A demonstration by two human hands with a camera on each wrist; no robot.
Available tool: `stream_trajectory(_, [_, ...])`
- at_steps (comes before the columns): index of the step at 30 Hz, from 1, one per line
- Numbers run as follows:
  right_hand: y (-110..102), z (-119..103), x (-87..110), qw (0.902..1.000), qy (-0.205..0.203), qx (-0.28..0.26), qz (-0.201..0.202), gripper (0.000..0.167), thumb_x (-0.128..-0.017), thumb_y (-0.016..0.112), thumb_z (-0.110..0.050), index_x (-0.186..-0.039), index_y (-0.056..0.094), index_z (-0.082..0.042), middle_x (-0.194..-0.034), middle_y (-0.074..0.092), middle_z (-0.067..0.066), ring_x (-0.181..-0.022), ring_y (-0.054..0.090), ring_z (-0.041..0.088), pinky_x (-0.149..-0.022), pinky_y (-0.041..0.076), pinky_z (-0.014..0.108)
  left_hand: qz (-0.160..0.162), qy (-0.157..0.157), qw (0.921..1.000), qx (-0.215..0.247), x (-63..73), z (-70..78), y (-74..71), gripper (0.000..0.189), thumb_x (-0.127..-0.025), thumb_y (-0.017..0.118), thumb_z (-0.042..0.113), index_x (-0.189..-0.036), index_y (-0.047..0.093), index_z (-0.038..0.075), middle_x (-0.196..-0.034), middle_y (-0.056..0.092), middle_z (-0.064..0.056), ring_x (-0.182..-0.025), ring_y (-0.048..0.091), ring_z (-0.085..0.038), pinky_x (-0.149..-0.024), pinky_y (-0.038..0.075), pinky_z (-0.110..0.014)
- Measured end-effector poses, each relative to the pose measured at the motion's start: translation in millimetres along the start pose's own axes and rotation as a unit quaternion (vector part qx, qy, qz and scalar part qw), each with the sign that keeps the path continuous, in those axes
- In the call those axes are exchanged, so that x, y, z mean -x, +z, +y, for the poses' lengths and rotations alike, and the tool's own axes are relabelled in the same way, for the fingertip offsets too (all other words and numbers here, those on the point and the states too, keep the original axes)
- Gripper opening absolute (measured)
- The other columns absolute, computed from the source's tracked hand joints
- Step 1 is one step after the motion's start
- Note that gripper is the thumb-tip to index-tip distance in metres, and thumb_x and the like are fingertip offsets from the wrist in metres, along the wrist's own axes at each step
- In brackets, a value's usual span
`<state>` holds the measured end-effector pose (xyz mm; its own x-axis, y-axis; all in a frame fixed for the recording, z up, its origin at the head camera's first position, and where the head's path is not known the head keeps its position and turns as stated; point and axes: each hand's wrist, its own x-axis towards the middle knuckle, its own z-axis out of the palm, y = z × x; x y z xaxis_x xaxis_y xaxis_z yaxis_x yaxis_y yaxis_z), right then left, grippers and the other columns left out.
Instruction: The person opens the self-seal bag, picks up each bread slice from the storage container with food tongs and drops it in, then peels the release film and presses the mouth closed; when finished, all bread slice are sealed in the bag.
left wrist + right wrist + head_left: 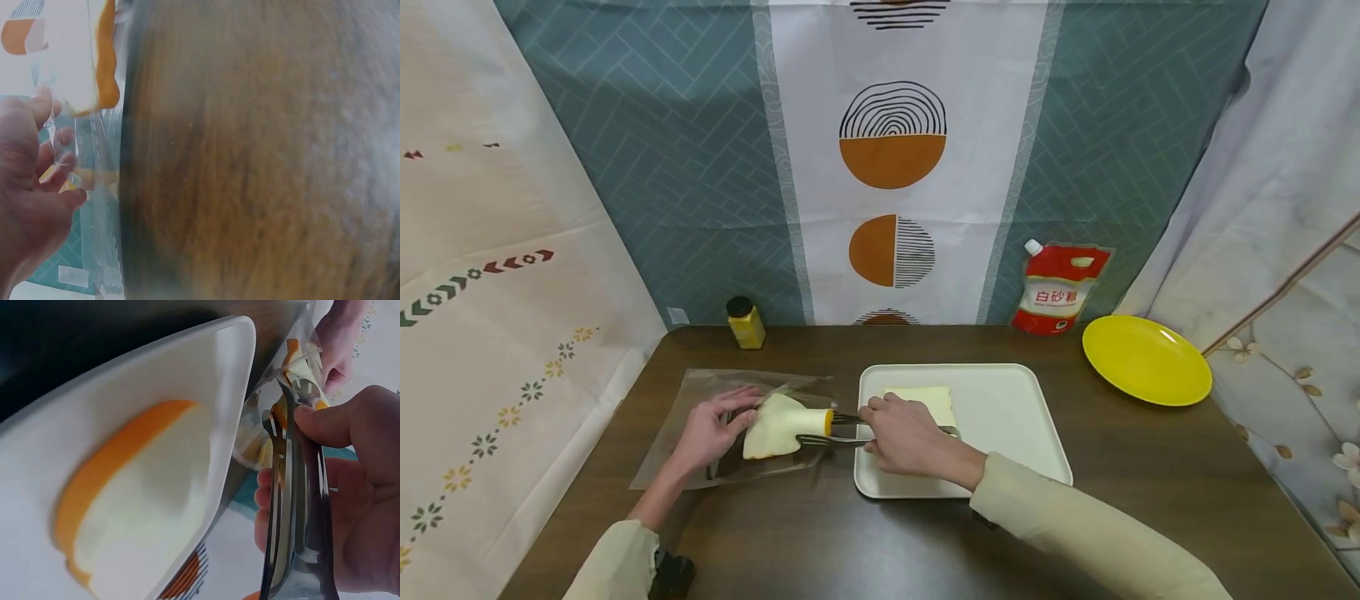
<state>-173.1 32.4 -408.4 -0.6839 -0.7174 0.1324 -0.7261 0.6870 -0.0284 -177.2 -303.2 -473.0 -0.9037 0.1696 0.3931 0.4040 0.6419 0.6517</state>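
Observation:
My right hand (910, 433) grips metal tongs (309, 519) around their arms, thumb on one side and fingers on the other. The tongs' forked ends point left, at the folded end of a slice of bread (778, 427) with an orange-brown crust. That slice lies over a clear plastic bag (677, 425) and looks bent. My left hand (711, 429) is at the slice's left side, its fingers curled about the bag's film (94, 144) in the left wrist view. Another slice of bread (150, 494) lies flat on the white tray (1000, 417), under and behind my right hand.
A yellow-filled jar (747, 325) with a black lid stands at the back left. A red and white spouted pouch (1060, 292) leans at the back right, near a yellow plate (1146, 358). Patterned cloths (700, 167) hang around the brown table (775, 542).

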Motion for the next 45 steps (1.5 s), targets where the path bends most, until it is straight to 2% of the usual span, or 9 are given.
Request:
stream_trajectory(3, [4, -2, -6.3, 1.0, 0.0, 0.006, -0.005, 0.032, -0.088, 0.074, -0.029, -0.115, 0.069, -0.011, -0.097, 0.063, -0.001, -0.082, 0.057, 0.019, -0.049, 0.047, 0.032, 0.004, 0.007, 0.9999, 0.008, 0.1, 0.4, 0.1, 0.022, -0.089, 0.073, -0.001, -0.11, 0.073, -0.005, -0.123, 0.067, -0.021, -0.124, 0.054, -0.043, -0.097, 0.029, -0.007])
stream_trajectory(5, [6, -3, -10.0, 0.9999, 0.001, 0.009, -0.009, 0.032, -0.088, 0.074, -0.03, -0.114, 0.069, -0.011, -0.097, 0.063, -0.001, -0.083, 0.057, 0.019, -0.049, 0.047, 0.032, 0.006, 0.01, 0.9999, 0.012, -0.1, 0.7, 0.2, 0.022, -0.089, 0.073, -0.001, -0.11, 0.073, -0.006, -0.122, 0.067, -0.021, -0.124, 0.054, -0.044, -0.097, 0.027, -0.004])
stream_trajectory(11, [10, -8, -20.6, 0.9998, 0.005, 0.005, -0.02, 0.032, -0.088, 0.073, -0.032, -0.114, 0.07, -0.012, -0.097, 0.062, -0.003, -0.082, 0.057, 0.018, -0.051, 0.048, 0.032, 0.006, 0.006, 1.0, 0.004, -0.4, 0.4, 0.5, 0.023, -0.09, 0.073, 0.002, -0.112, 0.073, -0.005, -0.124, 0.067, -0.019, -0.124, 0.054, -0.042, -0.097, 0.028, -0.008])
stream_trajectory(15, [11, -10, -26.5, 0.9996, 0.01, -0.004, -0.027, 0.03, -0.089, 0.072, -0.031, -0.112, 0.07, -0.012, -0.093, 0.06, -0.003, -0.078, 0.054, 0.018, -0.047, 0.044, 0.03, 0.01, 0.003, 0.9999, -0.003, -0.2, 0.1, -0.7, 0.023, -0.09, 0.074, 0.002, -0.113, 0.073, -0.004, -0.124, 0.067, -0.018, -0.125, 0.054, -0.042, -0.098, 0.028, -0.01])
stream_trajectory(26, [15, -11, -32.3, 0.9983, 0.025, -0.001, -0.052, 0.034, -0.09, 0.071, -0.031, -0.118, 0.069, -0.013, -0.094, 0.06, -0.003, -0.076, 0.052, 0.017, -0.047, 0.043, 0.03, 0.026, 0.016, 0.9995, 0.012, -2.4, -1.3, -6.4, 0.021, -0.089, 0.073, -0.004, -0.11, 0.073, -0.007, -0.12, 0.068, -0.021, -0.122, 0.055, -0.045, -0.095, 0.029, -0.004])
stream_trajectory(33, [16, -11, -33.8, 0.999, 0.017, -0.002, -0.04, 0.03, -0.09, 0.071, -0.032, -0.113, 0.069, -0.013, -0.092, 0.059, -0.003, -0.076, 0.052, 0.017, -0.048, 0.044, 0.03, 0.022, 0.009, 0.9996, 0.018, -1.0, -0.5, -7.3, 0.02, -0.09, 0.072, -0.001, -0.109, 0.073, -0.006, -0.12, 0.068, -0.02, -0.123, 0.054, -0.045, -0.094, 0.03, -0.005])
stream_trajectory(40, [16, -15, -40.4, 0.9992, 0.014, -0.007, -0.037, 0.042, -0.091, 0.07, -0.033, -0.128, 0.066, -0.013, -0.105, 0.063, -0.001, -0.086, 0.056, 0.019, -0.051, 0.046, 0.03, 0.022, 0.013, 0.9997, 0.003, -1.3, -1.4, -4.1, 0.022, -0.089, 0.074, -0.001, -0.11, 0.074, -0.004, -0.121, 0.068, -0.018, -0.122, 0.056, -0.043, -0.096, 0.029, -0.007])
stream_trajectory(45, [21, -17, -47.7, 0.999, 0.01, -0.008, -0.044, 0.041, -0.092, 0.068, -0.034, -0.128, 0.066, -0.014, -0.107, 0.063, -0.002, -0.087, 0.055, 0.018, -0.052, 0.045, 0.028, 0.02, 0.015, 0.9997, 0.006, -2.4, 0.6, -4.0, 0.023, -0.089, 0.073, -0.001, -0.112, 0.073, -0.005, -0.121, 0.068, -0.019, -0.122, 0.055, -0.044, -0.095, 0.03, -0.007])
